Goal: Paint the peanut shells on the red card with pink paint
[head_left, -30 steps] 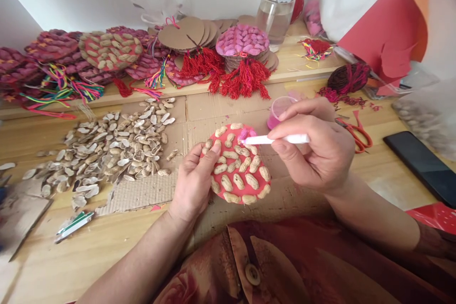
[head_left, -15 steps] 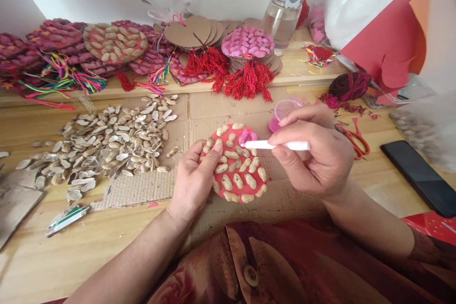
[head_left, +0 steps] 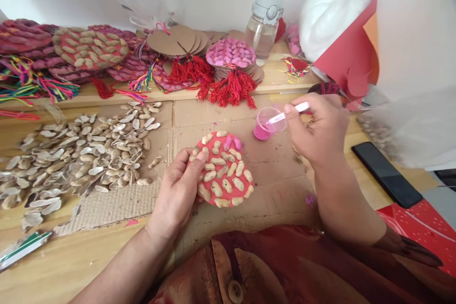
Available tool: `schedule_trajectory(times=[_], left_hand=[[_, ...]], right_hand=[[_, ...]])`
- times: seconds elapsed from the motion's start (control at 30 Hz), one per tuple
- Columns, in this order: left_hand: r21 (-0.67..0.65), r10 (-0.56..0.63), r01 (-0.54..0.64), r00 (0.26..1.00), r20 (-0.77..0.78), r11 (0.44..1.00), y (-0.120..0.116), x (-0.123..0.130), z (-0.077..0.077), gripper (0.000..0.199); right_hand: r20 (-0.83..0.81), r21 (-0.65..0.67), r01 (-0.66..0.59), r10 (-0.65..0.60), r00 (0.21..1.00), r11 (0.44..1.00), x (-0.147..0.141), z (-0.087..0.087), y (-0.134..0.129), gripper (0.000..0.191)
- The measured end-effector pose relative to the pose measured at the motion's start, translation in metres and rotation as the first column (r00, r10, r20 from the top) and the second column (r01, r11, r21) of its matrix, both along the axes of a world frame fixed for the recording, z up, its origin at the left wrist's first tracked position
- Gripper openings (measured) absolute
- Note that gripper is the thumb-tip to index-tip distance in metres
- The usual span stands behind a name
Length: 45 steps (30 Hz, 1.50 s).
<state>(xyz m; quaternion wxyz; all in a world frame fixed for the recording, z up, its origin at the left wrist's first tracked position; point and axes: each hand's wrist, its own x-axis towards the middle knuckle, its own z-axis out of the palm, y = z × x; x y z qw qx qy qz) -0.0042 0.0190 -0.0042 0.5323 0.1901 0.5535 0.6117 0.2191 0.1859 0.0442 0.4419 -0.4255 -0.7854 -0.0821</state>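
Note:
My left hand (head_left: 180, 183) grips a red heart-shaped piece covered with peanut shells (head_left: 226, 171) by its left side, thumb on top. Two shells near its upper right edge are painted pink; the others are plain tan. My right hand (head_left: 318, 128) pinches a white paintbrush (head_left: 299, 108). The brush's lower end is inside a clear plastic cup (head_left: 281, 126) with bright pink paint, and its bristles are hard to make out. The cup stands on cardboard, to the upper right of the heart.
Loose peanut shells (head_left: 107, 152) spread over the left side. A green-and-white box cutter (head_left: 26, 248) lies in front of them. Behind, a ledge bears pink shell pieces (head_left: 231, 52), cardboard shapes (head_left: 174, 38) and a water bottle (head_left: 262, 28). At right lies a phone (head_left: 386, 173).
My right hand has moved the brush from the pink shells on the heart up and right into the paint cup. The view has shifted; my left hand still holds the heart.

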Motion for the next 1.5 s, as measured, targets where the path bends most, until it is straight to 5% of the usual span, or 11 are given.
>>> schedule_trajectory(times=[0.2, 0.6, 0.8, 1.0, 1.3, 1.5], left_hand=[[0.008, -0.041, 0.042, 0.994, -0.103, 0.999, 0.002, 0.001, 0.006, 0.035], [0.038, 0.01, -0.008, 0.998, -0.054, 0.999, 0.002, 0.003, 0.009, 0.029], [0.033, -0.004, 0.006, 0.997, -0.072, 0.999, 0.001, 0.004, 0.01, 0.029], [0.014, -0.021, 0.022, 0.998, -0.051, 1.0, -0.001, 0.004, 0.009, 0.032], [0.055, -0.041, 0.045, 0.997, -0.072, 0.997, -0.002, 0.004, 0.011, 0.038], [0.073, -0.057, 0.076, 0.97, -0.237, 0.994, -0.004, 0.006, 0.019, 0.031]], right_hand=[[0.127, -0.132, 0.054, -0.037, 0.991, 0.99, -0.002, -0.013, 0.005, 0.013], [-0.006, 0.051, -0.004, 0.004, 1.0, 0.999, 0.007, 0.007, -0.001, 0.016], [-0.262, 0.048, -0.254, 0.258, 0.93, 0.966, -0.007, 0.015, -0.028, 0.011], [-0.06, 0.006, -0.545, 0.544, 0.837, 0.839, -0.024, 0.01, -0.051, 0.006], [0.081, -0.001, -0.571, 0.569, 0.818, 0.821, -0.028, 0.007, -0.054, 0.005], [0.112, -0.008, -0.599, 0.596, 0.795, 0.801, -0.029, 0.006, -0.056, 0.007]])
